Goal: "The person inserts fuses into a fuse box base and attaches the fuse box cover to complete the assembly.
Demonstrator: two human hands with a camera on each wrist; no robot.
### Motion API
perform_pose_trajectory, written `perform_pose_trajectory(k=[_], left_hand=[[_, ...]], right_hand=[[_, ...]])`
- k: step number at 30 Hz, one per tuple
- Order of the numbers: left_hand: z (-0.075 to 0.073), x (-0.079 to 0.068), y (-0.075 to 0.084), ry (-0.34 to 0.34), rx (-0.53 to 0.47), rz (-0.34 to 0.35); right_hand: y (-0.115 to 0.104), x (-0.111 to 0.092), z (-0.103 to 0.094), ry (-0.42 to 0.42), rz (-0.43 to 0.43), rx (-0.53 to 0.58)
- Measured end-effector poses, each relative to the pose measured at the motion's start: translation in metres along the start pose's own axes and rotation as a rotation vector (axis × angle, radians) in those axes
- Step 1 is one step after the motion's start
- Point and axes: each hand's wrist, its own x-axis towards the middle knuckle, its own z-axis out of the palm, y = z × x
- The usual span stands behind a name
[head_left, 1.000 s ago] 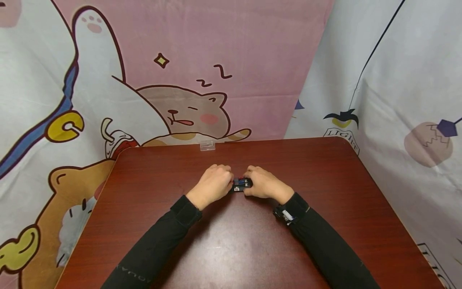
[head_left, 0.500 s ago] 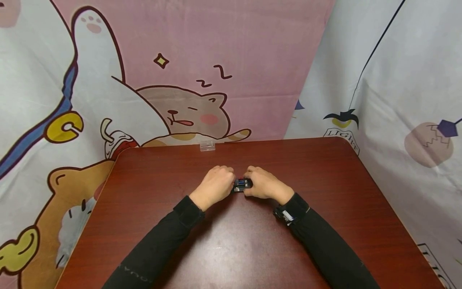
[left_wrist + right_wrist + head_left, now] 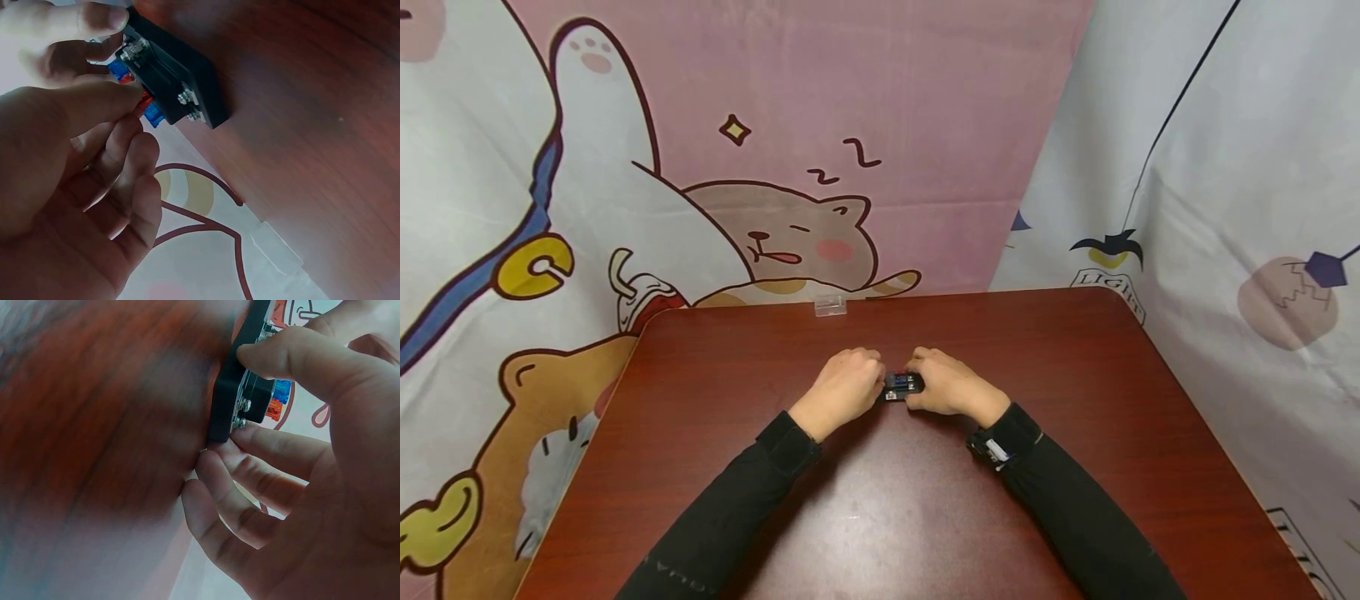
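A small black fuse block [image 3: 901, 395] with metal screw terminals sits between my hands on the table. Blue fuses [image 3: 154, 115] and red ones stand in a row along its raised middle. My left hand [image 3: 842, 387] pinches a red blade fuse [image 3: 146, 100] between thumb and fingertip; whether that fuse is fully seated cannot be told. The right hand [image 3: 951, 383] grips the block's other end, its thumb on one long side and fingers on the opposite side. In the right wrist view, a blue fuse and an orange-red fuse [image 3: 274, 410] show beyond my right thumb.
The brown wooden table [image 3: 865, 517] has a clear plastic piece [image 3: 831, 306] at its far edge. Behind hangs a cartoon-printed cloth [image 3: 910, 125], which also runs along the sides. A small device [image 3: 995, 452] is strapped at my right wrist.
My left hand has shifted slightly right and then back left at the fuse block. The right hand and the block have stayed in nearly the same place.
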Motion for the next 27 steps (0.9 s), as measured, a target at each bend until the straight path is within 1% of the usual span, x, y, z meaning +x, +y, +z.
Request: perform_pose_trajectory(k=[7,12,14,17,20,22,24,27], left_hand=[[0.0,-0.002,0.0,0.012,-0.008,-0.015],[-0.004,0.0,-0.001,-0.014,-0.002,-0.024],[-0.006,0.001,-0.003,-0.031,-0.015,-0.034],[-0.007,0.0,-0.007,-0.036,-0.048,-0.055],[-0.007,0.001,-0.017,-0.007,-0.071,-0.085],[-0.008,0.004,-0.027,0.025,-0.085,-0.122],[-0.009,0.007,-0.039,0.061,-0.097,-0.179],[-0.009,0.011,-0.062,0.095,-0.101,-0.285]], right_hand=[[0.001,0.002,0.002,0.003,-0.005,-0.008],[0.002,0.002,0.002,0.002,-0.003,-0.013],[0.001,0.001,0.001,0.002,-0.006,-0.012],[0.0,0.0,0.001,0.001,-0.01,-0.006],[-0.001,0.0,0.002,-0.007,-0.007,-0.002],[-0.001,0.0,0.002,-0.011,-0.001,-0.004],[-0.001,0.0,0.002,-0.009,0.006,-0.008],[0.0,0.0,0.001,-0.009,0.012,-0.007]])
